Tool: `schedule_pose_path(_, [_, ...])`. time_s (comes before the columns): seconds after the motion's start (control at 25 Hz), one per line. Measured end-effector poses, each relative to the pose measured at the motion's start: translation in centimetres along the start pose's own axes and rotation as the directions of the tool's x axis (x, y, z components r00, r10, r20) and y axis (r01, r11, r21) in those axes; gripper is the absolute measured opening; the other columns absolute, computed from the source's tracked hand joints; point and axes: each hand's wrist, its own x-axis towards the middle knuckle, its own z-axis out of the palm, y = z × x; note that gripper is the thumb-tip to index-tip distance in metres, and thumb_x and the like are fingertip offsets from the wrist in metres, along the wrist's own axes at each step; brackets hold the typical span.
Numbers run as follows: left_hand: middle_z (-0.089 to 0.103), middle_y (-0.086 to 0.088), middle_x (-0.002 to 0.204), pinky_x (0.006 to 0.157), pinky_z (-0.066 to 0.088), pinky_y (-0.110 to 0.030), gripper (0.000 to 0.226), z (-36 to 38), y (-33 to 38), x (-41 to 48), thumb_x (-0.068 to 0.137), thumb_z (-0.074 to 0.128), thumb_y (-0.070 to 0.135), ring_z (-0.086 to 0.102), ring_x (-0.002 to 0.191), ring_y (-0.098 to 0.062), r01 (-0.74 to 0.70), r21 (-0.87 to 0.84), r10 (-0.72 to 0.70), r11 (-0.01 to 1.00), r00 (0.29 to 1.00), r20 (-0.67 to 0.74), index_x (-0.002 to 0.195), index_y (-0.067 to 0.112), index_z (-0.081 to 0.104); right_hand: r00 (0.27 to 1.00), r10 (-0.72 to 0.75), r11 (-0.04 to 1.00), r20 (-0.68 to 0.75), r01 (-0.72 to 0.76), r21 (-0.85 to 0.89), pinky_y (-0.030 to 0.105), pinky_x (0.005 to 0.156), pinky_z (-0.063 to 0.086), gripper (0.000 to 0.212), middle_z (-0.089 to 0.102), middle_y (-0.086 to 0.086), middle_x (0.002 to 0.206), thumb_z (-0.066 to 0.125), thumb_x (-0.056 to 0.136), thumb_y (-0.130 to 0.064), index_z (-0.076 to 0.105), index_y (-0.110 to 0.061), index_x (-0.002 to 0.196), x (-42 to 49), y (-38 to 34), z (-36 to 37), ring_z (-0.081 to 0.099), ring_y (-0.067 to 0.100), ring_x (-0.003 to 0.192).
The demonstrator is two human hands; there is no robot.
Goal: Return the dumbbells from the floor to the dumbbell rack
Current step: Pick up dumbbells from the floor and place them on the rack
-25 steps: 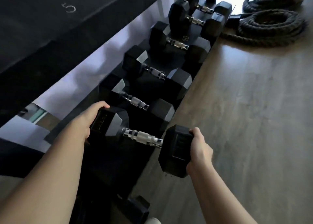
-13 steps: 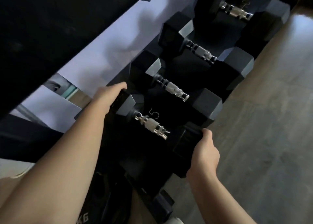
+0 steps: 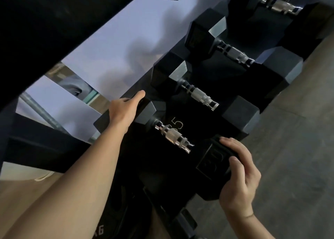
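Observation:
A black hex dumbbell [image 3: 173,137] with a chrome knurled handle lies across the lower shelf of the black dumbbell rack [image 3: 182,166], over a slot marked 5. My left hand [image 3: 123,109] cups its far head from the wall side. My right hand [image 3: 238,177] wraps the near head at the rack's front edge. Both hands hold the same dumbbell.
Three more hex dumbbells [image 3: 198,95] [image 3: 233,54] [image 3: 280,5] lie in the slots further along the shelf. The rack's upper shelf [image 3: 45,21] hangs dark over the left. A pale wall [image 3: 112,48] is behind. Wooden floor [image 3: 298,148] lies to the right.
The dumbbell has moved forward from the air in front of the rack into the slot marked 5. My head has come closer and the rope coils have left the view.

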Motion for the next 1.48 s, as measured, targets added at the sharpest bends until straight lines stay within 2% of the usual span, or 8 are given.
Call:
schedule_pose_path(0.32, [0.064, -0.002, 0.075, 0.063, 0.053, -0.035, 0.06, -1.2, 2.1, 2.2, 0.048, 0.072, 0.066, 0.063, 0.073, -0.021, 0.059, 0.036, -0.058, 0.998, 0.998, -0.028, 0.075, 0.014, 0.061, 1.0, -0.011, 0.999, -0.005, 0.011, 0.042, 0.055, 0.102, 0.042, 0.032, 0.069, -0.01, 0.108, 0.042, 0.087, -0.018, 0.069, -0.019, 0.103, 0.6, 0.4, 3.5, 0.058, 0.025, 0.115])
schedule_pose_path(0.68, [0.048, -0.003, 0.049, 0.049, 0.036, -0.035, 0.06, -0.7, 1.5, 4.9, 0.062, 0.06, 0.064, 0.046, 0.052, -0.023, -0.166, 0.215, 0.185, 0.962, 0.98, -0.072, 0.054, 0.005, 0.053, 0.984, 0.177, 0.978, -0.007, -0.176, -0.114, 0.044, 0.105, 0.042, 0.032, 0.065, -0.016, 0.114, 0.043, 0.086, -0.025, 0.068, -0.028, 0.105, -0.4, 2.0, 5.6, 0.056, 0.009, 0.117])
schedule_pose_path(0.96, [0.059, -0.008, 0.06, 0.054, 0.041, -0.036, 0.061, -0.6, 2.0, 4.7, 0.061, 0.058, 0.066, 0.055, 0.063, -0.029, -0.148, 0.225, 0.167, 0.963, 0.983, -0.069, 0.059, 0.005, 0.058, 0.751, 0.66, 0.74, -0.029, -0.656, -0.152, 0.025, 0.056, 0.051, 0.028, 0.062, -0.014, 0.056, 0.048, 0.091, -0.02, 0.072, -0.029, 0.104, 3.7, -0.8, 6.1, 0.056, 0.0, 0.049])
schedule_pose_path(1.08, [0.058, -0.006, 0.057, 0.053, 0.041, -0.035, 0.062, -0.4, 1.9, 4.9, 0.059, 0.059, 0.066, 0.056, 0.06, -0.028, -0.127, 0.22, 0.146, 0.967, 0.986, -0.075, 0.059, 0.004, 0.058, 0.515, 0.855, 0.515, -0.055, -0.832, 0.206, 0.041, 0.09, 0.054, 0.017, 0.075, -0.005, 0.083, 0.059, 0.087, -0.016, 0.075, -0.018, 0.094, 6.2, -1.3, 6.0, 0.069, 0.015, 0.086])
schedule_pose_path(1.2, [0.058, -0.005, 0.058, 0.051, 0.039, -0.035, 0.06, -0.5, 2.0, 5.0, 0.058, 0.058, 0.065, 0.055, 0.059, -0.021, -0.115, 0.216, 0.137, 0.97, 0.987, -0.088, 0.057, 0.005, 0.057, 0.587, 0.807, 0.532, 0.072, -0.774, 0.343, 0.039, 0.088, 0.048, 0.028, 0.078, -0.002, 0.079, 0.053, 0.086, -0.007, 0.076, -0.016, 0.073, 7.5, -2.0, 6.4, 0.074, 0.017, 0.078])
schedule_pose_path(1.32, [0.058, -0.004, 0.06, 0.054, 0.038, -0.035, 0.059, -0.5, 2.0, 4.9, 0.057, 0.059, 0.067, 0.054, 0.062, -0.022, -0.105, 0.197, 0.122, 0.975, 0.99, -0.074, 0.055, 0.008, 0.058, 0.834, 0.417, 0.899, 0.36, -0.322, -0.296, 0.023, 0.057, 0.044, 0.032, 0.077, -0.008, 0.079, 0.051, 0.086, -0.008, 0.077, -0.024, 0.077, 7.6, -1.2, 6.6, 0.064, 0.004, 0.056])
schedule_pose_path(1.4, [0.059, -0.003, 0.06, 0.051, 0.039, -0.034, 0.059, -0.7, 1.6, 5.2, 0.056, 0.064, 0.069, 0.054, 0.061, -0.022, -0.111, 0.154, 0.119, 0.982, 0.992, -0.045, 0.055, 0.01, 0.06, 0.699, 0.4, 0.851, 0.593, -0.044, -0.523, 0.016, 0.051, 0.039, 0.028, 0.068, -0.023, 0.062, 0.051, 0.089, -0.018, 0.077, -0.026, 0.085, 7.9, -0.2, 6.3, 0.059, -0.002, 0.056])
schedule_pose_path(1.48, [0.059, -0.002, 0.061, 0.055, 0.041, -0.034, 0.061, -1.0, 1.2, 5.6, 0.055, 0.067, 0.07, 0.054, 0.061, -0.022, -0.117, 0.126, 0.12, 0.985, 0.993, -0.014, 0.059, 0.009, 0.063, 0.589, 0.489, 0.839, 0.643, -0.118, -0.531, 0.008, 0.049, 0.036, 0.028, 0.059, -0.025, 0.049, 0.051, 0.09, -0.025, 0.078, -0.023, 0.086, 8.3, 0.4, 5.9, 0.056, -0.008, 0.05])
